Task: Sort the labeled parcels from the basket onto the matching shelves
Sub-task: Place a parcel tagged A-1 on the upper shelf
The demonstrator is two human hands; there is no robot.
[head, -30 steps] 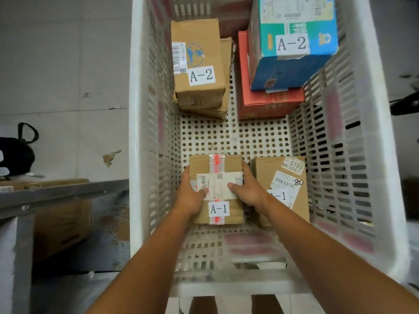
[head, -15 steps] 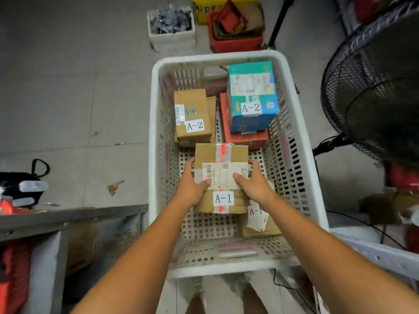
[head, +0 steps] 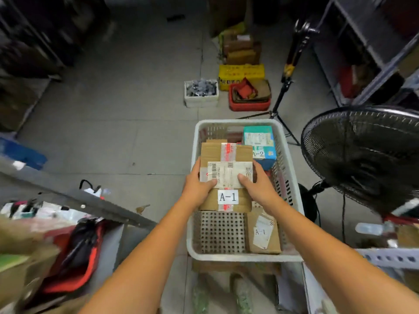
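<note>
A-1 box, above basket, gripped at its sides by curled fingers of left hand and right hand; left in basket: second A-1 box, A-2 box; shelving pending.

the a-1 parcel hides the ends of the fingers and most of a brown box beyond them; label print between the thumbs is unreadable.

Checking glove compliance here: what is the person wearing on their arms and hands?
Nothing that shows. The left hand and right hand have no gloves, rings or wristbands. The left arm and right arm are uncovered to the frame edge, with no sleeves in view.
</note>
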